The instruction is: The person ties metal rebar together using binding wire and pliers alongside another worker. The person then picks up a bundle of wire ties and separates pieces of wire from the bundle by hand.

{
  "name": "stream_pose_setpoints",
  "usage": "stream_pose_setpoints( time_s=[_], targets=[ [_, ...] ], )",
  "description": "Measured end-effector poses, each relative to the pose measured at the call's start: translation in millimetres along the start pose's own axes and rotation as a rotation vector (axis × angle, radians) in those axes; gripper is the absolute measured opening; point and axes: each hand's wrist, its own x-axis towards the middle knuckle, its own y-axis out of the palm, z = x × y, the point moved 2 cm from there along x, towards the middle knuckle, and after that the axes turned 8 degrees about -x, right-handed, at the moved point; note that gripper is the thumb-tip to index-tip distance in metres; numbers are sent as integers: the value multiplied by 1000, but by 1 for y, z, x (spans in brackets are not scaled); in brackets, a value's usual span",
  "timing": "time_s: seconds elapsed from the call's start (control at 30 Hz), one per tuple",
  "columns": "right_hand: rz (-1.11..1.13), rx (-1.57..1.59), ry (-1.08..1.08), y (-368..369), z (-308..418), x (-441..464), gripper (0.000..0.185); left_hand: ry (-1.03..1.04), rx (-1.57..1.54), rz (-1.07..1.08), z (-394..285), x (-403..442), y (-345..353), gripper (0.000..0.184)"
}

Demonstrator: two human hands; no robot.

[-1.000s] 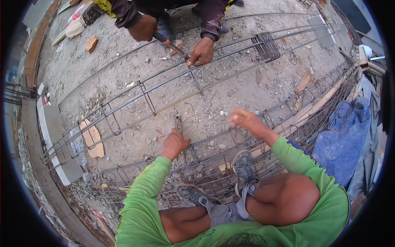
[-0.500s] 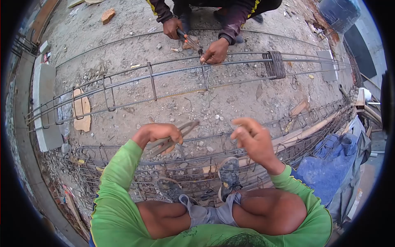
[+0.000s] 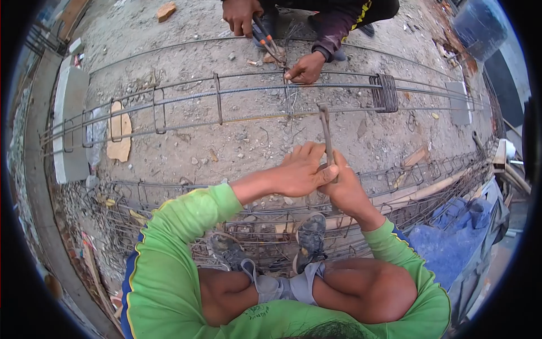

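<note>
A pair of worn metal pincers [image 3: 326, 127] stands nearly upright between my hands, its upper end pointing toward the rebar cage [image 3: 248, 87]. My left hand [image 3: 299, 172] reaches across from the left, its thumb laid over the tool and its other fingers extended beside it. Close against it, my right hand [image 3: 349, 192] is closed around the lower part of the pincers, which is partly hidden. Across the cage, a co-worker's left hand [image 3: 305, 68] touches a stirrup. Their other hand [image 3: 241, 16] grips orange-and-black handled pliers [image 3: 267, 38] at the same bar.
Another rebar cage [image 3: 265, 212] lies under and before my shoes [image 3: 310, 240]. Bundled stirrups [image 3: 384, 93] hang on the far cage at right. Concrete blocks [image 3: 69, 127] stand at left. A blue sheet [image 3: 451, 234] lies at right, with a blue drum [image 3: 480, 28] behind.
My left hand has moved right with the pincers and now meets my right hand, which was open and has closed on them. The pincers have turned upright. The co-worker's pliers shifted slightly.
</note>
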Motion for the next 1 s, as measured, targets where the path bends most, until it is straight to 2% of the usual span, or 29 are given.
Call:
stream_pose_setpoints(
  time_s=[0.03, 0.1, 0.13, 0.17, 0.23, 0.33, 0.47, 0.53, 0.8, 0.87, 1.0],
  targets=[
    [-36, -68, 111, -9, -1, 0, 53, 57, 301, -60, 4, 0, -4, 60],
    [-73, -210, 67, -21, -41, 22, 49, 197, 665, -291, 12, 2, -40, 56],
    [-124, -329, 24, -25, -57, 31, 46, 37, 679, -407, 18, 7, -62, 49],
    [-85, -434, 69, -27, -58, 37, 49, 15, 830, -548, 38, 8, -78, 48],
    [-102, -488, 12, -24, -70, 52, 52, -125, 913, -458, 66, 17, -96, 47],
    [-101, -494, -52, -10, -95, 69, 58, -29, 928, -339, 94, 30, -92, 47],
    [-69, -492, -84, 1, -108, 79, 61, -75, 912, -389, 107, 47, -91, 43],
    [-61, -501, -87, 5, -108, 82, 62, -193, 827, -368, 109, 49, -93, 37],
    [7, -561, -86, -15, -95, 91, 65, -157, 855, -391, 111, 48, -95, 32],
    [-13, -642, -221, -18, -102, 96, 66, -145, 853, -391, 112, 50, -96, 32],
    [29, -654, -250, -17, -99, 95, 66, -127, 877, -397, 115, 51, -96, 31]
  ],
)
